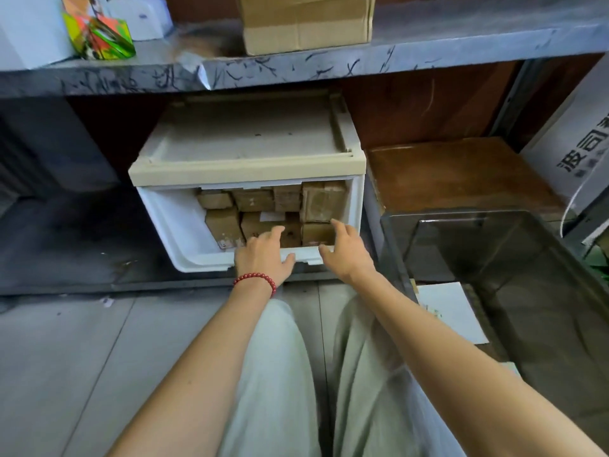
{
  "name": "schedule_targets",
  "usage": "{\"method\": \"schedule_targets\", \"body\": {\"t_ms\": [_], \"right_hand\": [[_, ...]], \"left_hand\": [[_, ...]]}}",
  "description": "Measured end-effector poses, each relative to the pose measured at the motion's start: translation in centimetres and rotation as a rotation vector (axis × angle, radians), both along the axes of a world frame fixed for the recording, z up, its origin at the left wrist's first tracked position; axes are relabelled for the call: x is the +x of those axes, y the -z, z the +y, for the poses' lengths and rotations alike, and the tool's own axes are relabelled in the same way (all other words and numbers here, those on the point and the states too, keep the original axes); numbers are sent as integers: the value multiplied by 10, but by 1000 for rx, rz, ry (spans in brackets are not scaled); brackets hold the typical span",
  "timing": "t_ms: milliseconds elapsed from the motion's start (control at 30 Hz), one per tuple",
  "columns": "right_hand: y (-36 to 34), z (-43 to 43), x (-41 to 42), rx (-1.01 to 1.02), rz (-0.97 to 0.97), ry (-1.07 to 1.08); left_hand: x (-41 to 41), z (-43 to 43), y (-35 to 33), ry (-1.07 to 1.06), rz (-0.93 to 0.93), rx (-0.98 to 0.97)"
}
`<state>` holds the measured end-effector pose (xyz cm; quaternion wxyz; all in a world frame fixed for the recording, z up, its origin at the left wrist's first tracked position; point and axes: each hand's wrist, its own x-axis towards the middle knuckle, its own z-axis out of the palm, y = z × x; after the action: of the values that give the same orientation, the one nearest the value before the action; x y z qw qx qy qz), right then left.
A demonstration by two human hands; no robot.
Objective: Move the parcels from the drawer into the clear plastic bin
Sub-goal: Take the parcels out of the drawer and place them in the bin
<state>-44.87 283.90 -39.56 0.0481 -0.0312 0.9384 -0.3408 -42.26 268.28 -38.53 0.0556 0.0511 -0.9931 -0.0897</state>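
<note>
Clerk: Hands?
Checker: The left hand (263, 255), wearing a red bead bracelet (255, 277), is reaching over the front rim of the white drawer (184, 232), fingers loosely straight, gripping nothing. The right hand (346, 250) is spreading its fingers just beside it, also gripping nothing; contact with the cardboard is unclear.
Clerk: Parcels?
Checker: Brown parcels (253, 200) are lying stacked in the drawer, at and beyond both hands' fingertips.
Clerk: Containers?
Checker: The clear plastic bin (461, 216) is standing on the floor (66, 341), right of the drawer.
</note>
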Motion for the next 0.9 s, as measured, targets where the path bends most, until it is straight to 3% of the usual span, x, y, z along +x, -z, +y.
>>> {"method": "schedule_targets", "body": {"t_ms": [300,500,633,900], "right_hand": [[30,11,-38,3,2,78],[31,5,-49,-83,96,210],[33,-7,-49,-19,214,137],[40,-16,-60,102,195,111]], "left_hand": [[-54,13,33,63,-33,-65],[-86,13,40,52,37,33],[-98,12,44,52,94,72],[-113,10,46,30,191,125]]}}
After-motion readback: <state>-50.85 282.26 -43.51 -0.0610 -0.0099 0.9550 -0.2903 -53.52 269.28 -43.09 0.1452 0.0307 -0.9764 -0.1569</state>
